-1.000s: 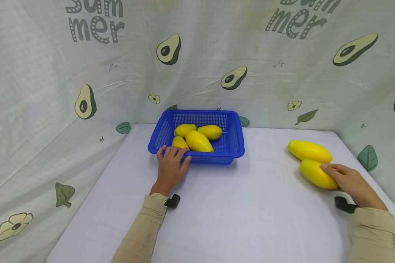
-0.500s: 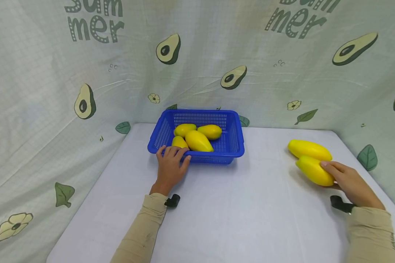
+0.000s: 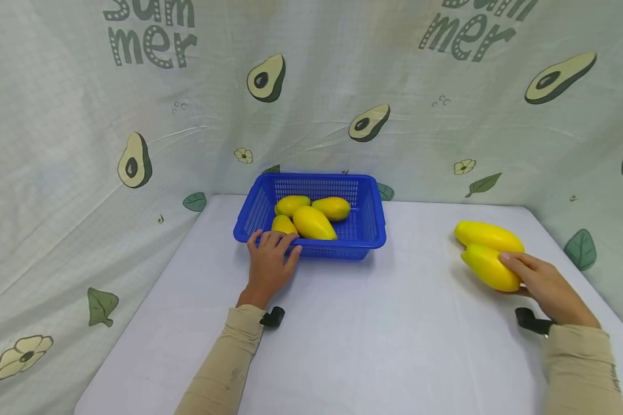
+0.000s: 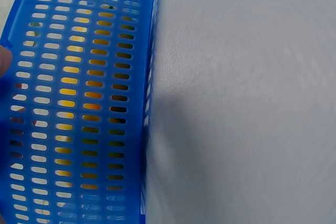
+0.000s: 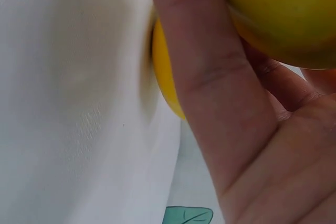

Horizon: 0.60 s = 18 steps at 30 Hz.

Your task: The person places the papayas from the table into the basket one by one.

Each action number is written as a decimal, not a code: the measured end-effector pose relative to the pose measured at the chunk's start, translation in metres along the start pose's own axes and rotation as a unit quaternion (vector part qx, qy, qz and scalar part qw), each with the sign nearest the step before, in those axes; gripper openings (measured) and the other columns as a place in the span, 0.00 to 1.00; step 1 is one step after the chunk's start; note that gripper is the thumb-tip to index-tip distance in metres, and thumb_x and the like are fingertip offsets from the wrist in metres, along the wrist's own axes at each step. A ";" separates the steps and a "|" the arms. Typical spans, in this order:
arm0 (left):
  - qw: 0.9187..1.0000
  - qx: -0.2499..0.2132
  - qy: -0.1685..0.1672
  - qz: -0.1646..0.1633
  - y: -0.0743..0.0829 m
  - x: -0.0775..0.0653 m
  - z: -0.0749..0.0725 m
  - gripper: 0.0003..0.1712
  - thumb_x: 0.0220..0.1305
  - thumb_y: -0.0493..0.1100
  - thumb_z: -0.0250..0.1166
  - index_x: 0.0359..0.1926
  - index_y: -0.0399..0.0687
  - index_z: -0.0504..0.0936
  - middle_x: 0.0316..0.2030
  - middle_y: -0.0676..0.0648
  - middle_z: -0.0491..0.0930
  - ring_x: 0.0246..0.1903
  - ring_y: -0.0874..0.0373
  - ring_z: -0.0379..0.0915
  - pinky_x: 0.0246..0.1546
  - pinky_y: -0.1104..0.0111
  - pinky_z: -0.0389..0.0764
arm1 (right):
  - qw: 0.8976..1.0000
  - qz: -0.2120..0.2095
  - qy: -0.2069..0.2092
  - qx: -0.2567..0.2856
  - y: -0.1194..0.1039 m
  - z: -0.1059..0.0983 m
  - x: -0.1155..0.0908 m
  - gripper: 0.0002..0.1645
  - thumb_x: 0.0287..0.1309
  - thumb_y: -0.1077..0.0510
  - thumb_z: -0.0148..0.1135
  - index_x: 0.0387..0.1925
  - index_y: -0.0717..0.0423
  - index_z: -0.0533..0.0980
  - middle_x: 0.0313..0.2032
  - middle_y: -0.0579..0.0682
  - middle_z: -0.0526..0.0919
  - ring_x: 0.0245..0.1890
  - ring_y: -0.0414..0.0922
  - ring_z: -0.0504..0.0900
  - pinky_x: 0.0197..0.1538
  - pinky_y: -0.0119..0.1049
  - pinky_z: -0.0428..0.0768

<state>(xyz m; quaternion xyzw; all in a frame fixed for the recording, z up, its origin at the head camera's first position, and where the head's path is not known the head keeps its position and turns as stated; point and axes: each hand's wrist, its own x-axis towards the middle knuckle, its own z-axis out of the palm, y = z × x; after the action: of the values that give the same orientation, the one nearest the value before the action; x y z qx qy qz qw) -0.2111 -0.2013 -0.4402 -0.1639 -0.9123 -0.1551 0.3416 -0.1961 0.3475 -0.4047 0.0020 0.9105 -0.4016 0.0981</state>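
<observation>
In the head view a blue plastic basket [image 3: 376, 236] holds several yellow mangoes [image 3: 314, 223]. My left hand [image 3: 270, 265] grips its near rim toward the left, fingers over the edge and the thumb outside. The left wrist view shows the basket's slotted wall [image 4: 73, 98] close up, with yellow behind the slots. Over on the right, my right hand [image 3: 555, 288] holds a yellow mango [image 3: 490, 268] by its near end, thumb on top. Its shadow falls on the table below it. Another mango [image 3: 490, 236] lies just behind, partly covered by the held one.
A white-covered table [image 3: 384, 334] carries everything. Behind it and along both sides hangs a pale cloth [image 3: 311, 69] printed with avocados, leaves and flowers. The basket stands near the table's back edge.
My right hand has lifted the held mango slightly and shifted it left and away from me. The left hand, basket and other mangoes have stayed put.
</observation>
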 end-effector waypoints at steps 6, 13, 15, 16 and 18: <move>1.000 0.000 0.003 0.001 0.000 0.000 -0.001 0.18 0.72 0.53 0.59 0.55 0.52 0.83 0.46 0.46 0.80 0.54 0.46 0.70 0.67 0.43 0.49 | 0.999 -0.021 0.035 0.017 -0.008 0.009 0.002 0.49 0.73 0.31 0.41 0.71 0.70 0.60 0.60 0.67 0.66 0.46 0.50 0.71 0.37 0.27 0.79; 1.000 0.001 0.002 -0.001 0.001 -0.001 -0.001 0.18 0.71 0.53 0.60 0.55 0.51 0.83 0.45 0.46 0.80 0.54 0.46 0.70 0.67 0.43 0.49 | 0.997 -0.031 0.048 0.052 -0.022 0.025 0.009 0.49 0.72 0.30 0.43 0.72 0.68 0.59 0.60 0.63 0.66 0.48 0.52 0.70 0.37 0.25 0.78; 1.000 0.000 0.003 0.000 0.001 0.000 -0.002 0.18 0.71 0.52 0.60 0.55 0.51 0.83 0.45 0.45 0.80 0.54 0.46 0.70 0.67 0.43 0.49 | 0.997 -0.034 0.048 0.055 -0.026 0.030 0.010 0.49 0.71 0.30 0.43 0.72 0.67 0.60 0.60 0.62 0.67 0.48 0.52 0.70 0.38 0.25 0.78; 1.000 -0.001 0.004 0.000 0.001 0.000 -0.002 0.18 0.71 0.52 0.59 0.55 0.51 0.83 0.45 0.45 0.80 0.54 0.46 0.70 0.67 0.43 0.49 | 0.997 -0.038 0.048 0.056 -0.028 0.032 0.010 0.49 0.71 0.30 0.43 0.72 0.67 0.60 0.60 0.62 0.67 0.48 0.52 0.70 0.38 0.25 0.78; 1.000 -0.002 0.003 0.001 0.001 0.000 -0.003 0.18 0.72 0.53 0.59 0.55 0.51 0.83 0.45 0.45 0.80 0.54 0.46 0.70 0.67 0.43 0.49 | 0.996 -0.046 0.048 0.059 -0.033 0.035 0.009 0.48 0.72 0.31 0.43 0.71 0.67 0.61 0.60 0.62 0.68 0.47 0.51 0.71 0.39 0.26 0.78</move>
<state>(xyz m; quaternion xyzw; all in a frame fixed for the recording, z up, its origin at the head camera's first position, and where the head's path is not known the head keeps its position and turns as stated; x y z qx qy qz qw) -0.2088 -0.2012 -0.4377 -0.1646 -0.9109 -0.1570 0.3443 -0.2014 0.2989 -0.4053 -0.0152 0.8881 -0.4580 0.0356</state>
